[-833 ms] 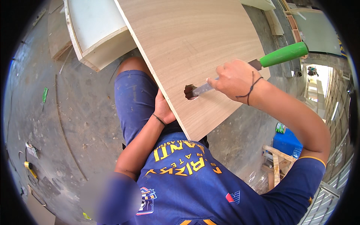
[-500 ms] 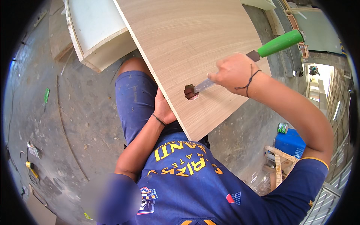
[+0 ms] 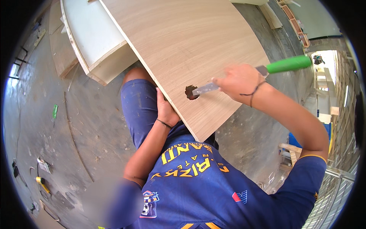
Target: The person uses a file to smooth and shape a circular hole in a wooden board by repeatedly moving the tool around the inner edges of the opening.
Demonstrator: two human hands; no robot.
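Since the earlier frame, the chisel (image 3: 244,78) handle has swung lower and nearer level; the blade tip remains at the hole (image 3: 191,92). Our right hand (image 3: 238,81) is closed around the shank, and the hole lies just left of it, along the chisel's long axis. Our left hand (image 3: 166,110) grips the panel (image 3: 183,42) edge at the knee.
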